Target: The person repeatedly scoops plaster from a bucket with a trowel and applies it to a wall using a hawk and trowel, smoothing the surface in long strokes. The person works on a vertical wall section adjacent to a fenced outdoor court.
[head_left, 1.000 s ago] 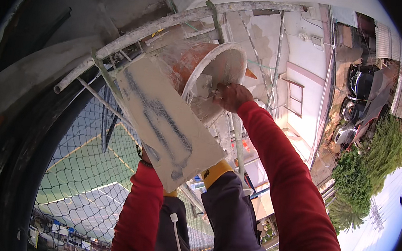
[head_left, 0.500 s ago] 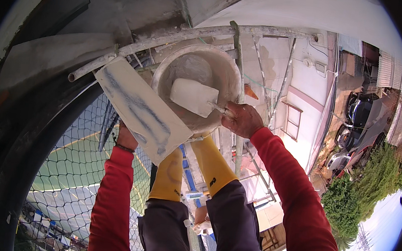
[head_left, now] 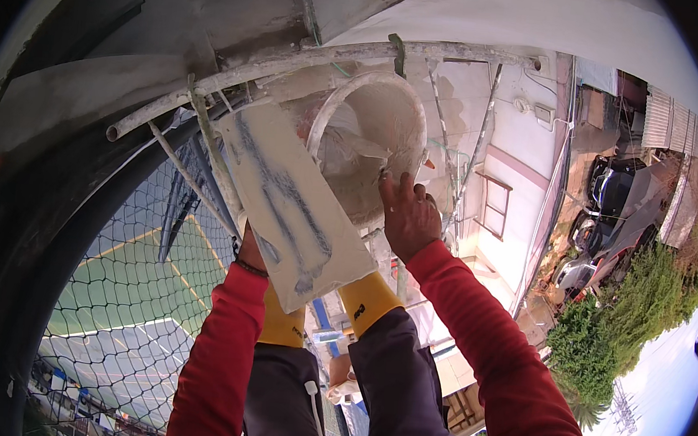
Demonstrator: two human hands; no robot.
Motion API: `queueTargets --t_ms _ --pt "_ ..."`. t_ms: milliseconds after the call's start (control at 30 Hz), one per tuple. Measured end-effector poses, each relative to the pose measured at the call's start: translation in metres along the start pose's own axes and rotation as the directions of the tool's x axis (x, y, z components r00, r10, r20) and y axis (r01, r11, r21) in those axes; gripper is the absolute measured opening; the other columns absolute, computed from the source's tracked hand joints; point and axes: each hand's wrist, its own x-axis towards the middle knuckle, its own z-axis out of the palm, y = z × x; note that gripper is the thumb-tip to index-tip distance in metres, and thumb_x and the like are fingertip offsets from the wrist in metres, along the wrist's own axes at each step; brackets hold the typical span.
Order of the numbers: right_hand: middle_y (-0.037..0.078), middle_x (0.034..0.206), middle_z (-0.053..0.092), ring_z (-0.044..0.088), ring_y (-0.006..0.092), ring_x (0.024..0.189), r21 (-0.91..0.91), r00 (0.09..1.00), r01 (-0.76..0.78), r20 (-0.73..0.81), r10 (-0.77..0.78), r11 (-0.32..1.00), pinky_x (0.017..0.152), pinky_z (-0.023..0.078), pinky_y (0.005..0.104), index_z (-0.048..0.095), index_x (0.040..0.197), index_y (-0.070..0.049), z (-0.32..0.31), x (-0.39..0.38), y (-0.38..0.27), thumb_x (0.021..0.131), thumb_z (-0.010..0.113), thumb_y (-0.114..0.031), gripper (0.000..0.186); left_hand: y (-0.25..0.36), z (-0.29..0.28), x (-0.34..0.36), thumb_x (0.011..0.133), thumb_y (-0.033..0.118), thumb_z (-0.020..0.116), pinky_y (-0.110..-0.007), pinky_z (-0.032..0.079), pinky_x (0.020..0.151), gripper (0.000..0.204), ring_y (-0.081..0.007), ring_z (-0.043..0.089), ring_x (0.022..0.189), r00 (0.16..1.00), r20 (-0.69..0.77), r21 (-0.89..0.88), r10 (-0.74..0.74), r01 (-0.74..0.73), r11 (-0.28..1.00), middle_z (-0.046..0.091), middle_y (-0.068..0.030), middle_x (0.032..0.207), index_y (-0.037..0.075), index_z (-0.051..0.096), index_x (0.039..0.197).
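Note:
My left hand [head_left: 250, 252] holds a long rectangular plastering board [head_left: 295, 213] from below, its fingers hidden behind it. Cream plaster coats the board, with dark bare streaks along its middle. My right hand [head_left: 410, 215] is closed at the near right rim of a round plaster-caked bucket [head_left: 317, 135], gripping a trowel [head_left: 355, 150] by its handle. The trowel's blade lies tilted inside the bucket, smeared with pale plaster. The board's upper right edge covers part of the bucket's left side.
Yellow boots [head_left: 368, 298] stand below the board. A plaster-spattered scaffold pole [head_left: 297, 60] crosses beyond the bucket, with other poles beside it. At left, black netting [head_left: 131, 298] hangs over a sports court far below. A white wall [head_left: 520, 142] and parked cars [head_left: 608, 192] lie at right.
The board has shifted right and now overlaps the bucket more. My right hand has turned the trowel, whose blade was broad side up and is now tilted lower in the bucket.

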Motion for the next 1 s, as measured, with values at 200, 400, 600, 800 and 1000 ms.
queueTargets --t_ms 200,400,600,800,1000 --pt "0.014 0.120 0.054 0.061 0.0297 0.109 0.008 0.991 0.115 -0.066 -0.114 0.993 0.088 0.058 0.0432 0.051 0.145 -0.005 0.042 0.015 -0.014 0.091 0.059 -0.017 0.056 -0.006 0.007 0.015 0.109 0.051 0.046 -0.052 0.048 0.113 0.061 -0.0336 0.056 0.136 0.998 -0.015 0.042 -0.056 0.057 0.997 0.056 -0.0140 0.151 0.008 0.047 0.152" --pt "0.014 0.129 0.053 0.063 0.0311 0.110 0.047 0.976 0.154 0.151 -0.159 0.987 0.085 0.060 0.0436 0.051 0.148 -0.012 0.040 -0.029 0.041 0.093 0.060 -0.016 0.055 -0.014 0.012 0.008 0.111 0.049 0.042 -0.050 0.047 0.114 0.057 -0.0326 0.054 0.137 0.998 -0.015 0.075 -0.068 0.069 0.995 0.053 -0.0124 0.153 0.010 0.046 0.153" --pt "0.015 0.119 0.055 0.067 0.0329 0.101 0.130 0.994 0.047 -0.099 -0.034 0.990 0.076 0.062 0.0453 0.052 0.144 -0.012 0.054 0.012 0.067 0.095 0.058 -0.016 0.049 -0.049 -0.001 0.005 0.113 0.046 0.038 -0.046 0.047 0.113 0.054 -0.0283 0.055 0.134 0.992 -0.059 0.115 -0.112 0.118 0.986 0.054 -0.0101 0.150 0.010 0.042 0.154" --pt "0.014 0.116 0.058 0.067 0.0334 0.103 0.179 0.983 0.038 0.168 -0.069 0.983 0.076 0.060 0.0453 0.056 0.138 -0.011 0.064 -0.014 0.088 0.096 0.057 -0.016 0.042 -0.058 -0.003 0.003 0.113 0.048 0.037 -0.044 0.041 0.118 0.057 -0.0266 0.049 0.140 0.973 -0.193 0.724 -0.127 0.228 0.651 0.049 -0.0107 0.156 0.011 0.040 0.156" --pt "0.015 0.110 0.062 0.067 0.0343 0.097 0.112 0.992 -0.069 -0.098 0.080 0.991 0.082 0.057 0.0483 0.059 0.130 -0.006 0.076 0.012 0.101 0.093 0.059 -0.020 0.040 -0.087 -0.001 0.009 0.113 0.048 0.037 -0.046 0.039 0.120 0.057 -0.0283 0.046 0.143 0.972 0.025 -0.002 -0.234 0.234 0.972 0.045 -0.0116 0.159 0.011 0.039 0.157"
